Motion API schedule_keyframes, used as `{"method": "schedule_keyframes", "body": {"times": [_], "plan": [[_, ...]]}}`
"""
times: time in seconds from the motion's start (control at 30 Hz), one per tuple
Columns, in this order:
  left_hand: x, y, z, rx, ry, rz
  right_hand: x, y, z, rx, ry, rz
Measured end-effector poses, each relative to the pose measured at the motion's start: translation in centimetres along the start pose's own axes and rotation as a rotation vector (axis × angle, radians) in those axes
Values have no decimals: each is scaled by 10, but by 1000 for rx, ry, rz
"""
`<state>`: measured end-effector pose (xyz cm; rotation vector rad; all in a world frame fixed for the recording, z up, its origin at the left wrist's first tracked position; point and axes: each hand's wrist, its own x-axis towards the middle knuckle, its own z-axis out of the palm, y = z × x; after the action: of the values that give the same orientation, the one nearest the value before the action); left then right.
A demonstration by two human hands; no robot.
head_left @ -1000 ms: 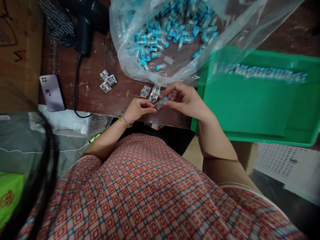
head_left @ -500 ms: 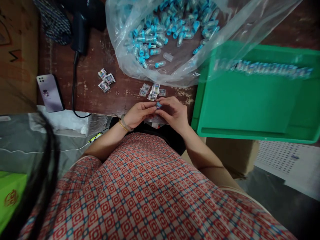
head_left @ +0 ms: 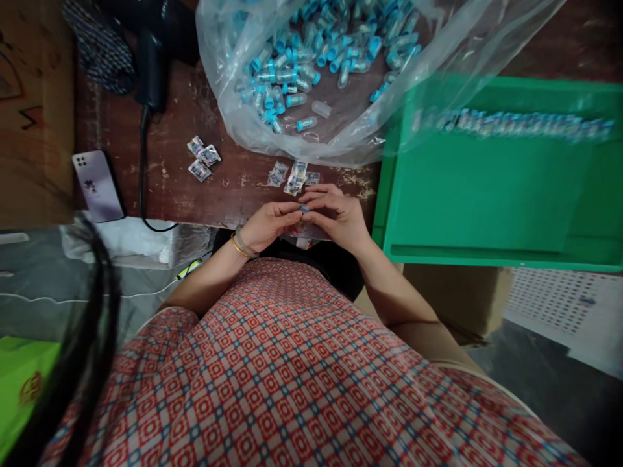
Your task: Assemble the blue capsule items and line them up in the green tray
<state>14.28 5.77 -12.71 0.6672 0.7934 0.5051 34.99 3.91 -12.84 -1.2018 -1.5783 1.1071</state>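
Between the left hand (head_left: 267, 225) and right hand (head_left: 341, 217), both pinched narrowly on it, sits a mostly hidden blue-ended vial (head_left: 304, 209): likely light, stiff and slippery; grip it at both ends.

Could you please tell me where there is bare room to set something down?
Free: the table between black cord and left hand, and the green tray below its row of small items. Crowded: the plastic bag, heaped with blue-capped tubes.

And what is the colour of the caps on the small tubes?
The caps are light blue; this shows best in the head view.
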Motion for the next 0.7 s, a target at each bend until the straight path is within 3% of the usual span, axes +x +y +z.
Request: {"method": "schedule_keyframes", "body": {"times": [0.1, 0.23, 0.33, 0.43, 0.53, 0.63, 0.7], "plan": [[1, 3, 1, -9, 6, 4, -1, 2, 2, 35, 3, -8], [7, 7, 7, 10, 56, 66, -4, -3, 20, 94, 135, 66], [13, 4, 10, 38, 69, 113, -8, -8, 16, 85, 113, 101], [20, -2, 0, 201, 87, 195, -13, 2, -35, 19, 271, 112], [27, -2, -27, 560, 318, 387, -11, 37, -122, -162, 515, 241], [34, 0, -59, 854, 555, 521, 3, 79, -191, -378, 512, 592], [39, 1, -74, 970, 616, 525, 18, 99, -209, -433, 451, 721]]}}
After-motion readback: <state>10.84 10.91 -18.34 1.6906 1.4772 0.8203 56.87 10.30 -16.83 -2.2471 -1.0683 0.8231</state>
